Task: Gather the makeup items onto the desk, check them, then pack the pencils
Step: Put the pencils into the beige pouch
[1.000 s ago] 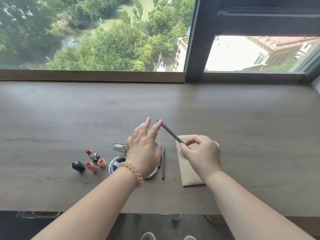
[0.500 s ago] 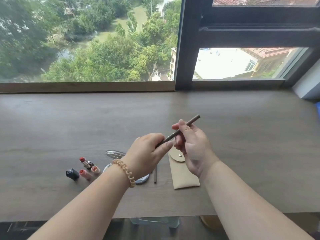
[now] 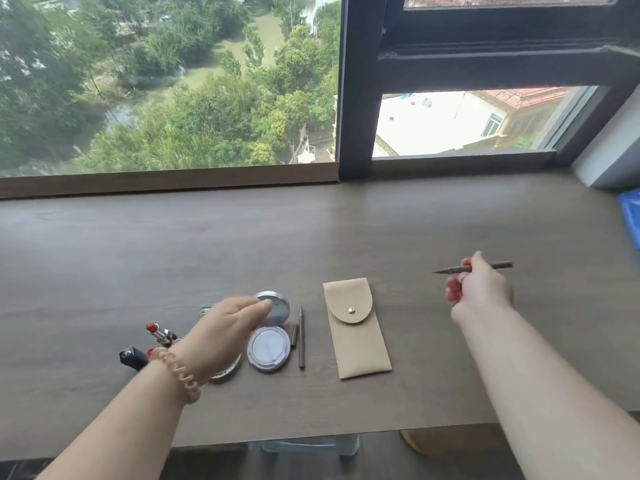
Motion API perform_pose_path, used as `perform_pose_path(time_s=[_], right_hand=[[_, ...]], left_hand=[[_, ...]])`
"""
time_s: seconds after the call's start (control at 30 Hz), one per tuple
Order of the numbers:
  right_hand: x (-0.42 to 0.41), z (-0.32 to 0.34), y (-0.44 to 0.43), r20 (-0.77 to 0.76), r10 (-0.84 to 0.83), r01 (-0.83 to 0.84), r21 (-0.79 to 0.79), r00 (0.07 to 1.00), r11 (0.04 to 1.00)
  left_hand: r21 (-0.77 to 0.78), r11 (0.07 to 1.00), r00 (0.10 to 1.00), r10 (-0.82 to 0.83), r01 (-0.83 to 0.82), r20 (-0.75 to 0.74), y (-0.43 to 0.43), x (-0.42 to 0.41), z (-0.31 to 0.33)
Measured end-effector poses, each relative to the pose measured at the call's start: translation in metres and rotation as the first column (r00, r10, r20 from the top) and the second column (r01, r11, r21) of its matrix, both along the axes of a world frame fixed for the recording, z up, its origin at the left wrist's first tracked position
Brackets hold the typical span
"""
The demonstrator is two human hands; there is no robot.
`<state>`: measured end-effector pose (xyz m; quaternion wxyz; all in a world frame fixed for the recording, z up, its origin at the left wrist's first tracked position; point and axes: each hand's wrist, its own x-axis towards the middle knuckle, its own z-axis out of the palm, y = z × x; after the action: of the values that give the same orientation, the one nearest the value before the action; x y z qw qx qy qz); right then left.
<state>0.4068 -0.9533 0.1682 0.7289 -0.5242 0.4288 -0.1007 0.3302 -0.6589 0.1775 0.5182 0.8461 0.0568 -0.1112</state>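
Observation:
My right hand (image 3: 479, 292) grips a brown makeup pencil (image 3: 498, 266) above the desk's right side, its uncapped tip pointing left. My left hand (image 3: 230, 323) hovers with straight fingers over the open silver compact (image 3: 268, 348), fingertips at its raised lid (image 3: 278, 306); it holds nothing that I can see. A second brown pencil (image 3: 301, 337) lies right of the compact with a short dark cap (image 3: 294, 336) beside it. The beige snap pouch (image 3: 356, 327) lies flat and closed between my hands. Open red lipsticks (image 3: 157, 332) and a black cap (image 3: 133, 356) sit left of my wrist.
The wooden desk (image 3: 346, 230) runs along a large window with a dark frame post (image 3: 356, 133). Another round silver item (image 3: 225, 372) peeks from under my left wrist. Something blue (image 3: 632, 216) lies at the far right edge. The front desk edge is near my forearms.
My hands have pulled apart: the right carried the pencil out to the right, its tip now bare, and the left dropped toward the compact. A dark cap now lies beside the desk pencil.

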Motion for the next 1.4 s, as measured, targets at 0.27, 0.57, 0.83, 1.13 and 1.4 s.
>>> perform_pose_path(time_s=[0.27,0.57,0.83,1.13,1.4], right_hand=[[-0.034,-0.036,0.074,0.106,0.639,-0.615,-0.193,0.762,0.764],[-0.059,-0.078,0.098,-0.590,0.754,-0.608,-0.721,0.287,-0.333],[-0.070,-0.101,0.106,-0.743,0.621,-0.567,-0.633,0.252,-0.528],[-0.065,-0.116,0.098,-0.580,0.623,-0.443,-0.811,0.526,-0.381],[-0.038,-0.105,0.072,-0.788,0.268,-0.809,-0.586,0.555,-0.046]], left_hand=[[0.109,0.991,0.988,0.094,-0.081,-0.121,-0.025,0.011,-0.044],[0.408,0.897,0.967,0.232,-0.171,-0.106,-0.052,0.021,-0.082],[0.733,0.675,0.985,0.167,-0.089,-0.034,-0.063,0.021,-0.099],[0.758,0.650,0.988,0.144,-0.055,-0.051,-0.059,0.018,-0.111],[0.663,0.739,0.989,0.144,-0.119,0.017,-0.071,0.013,-0.097]])
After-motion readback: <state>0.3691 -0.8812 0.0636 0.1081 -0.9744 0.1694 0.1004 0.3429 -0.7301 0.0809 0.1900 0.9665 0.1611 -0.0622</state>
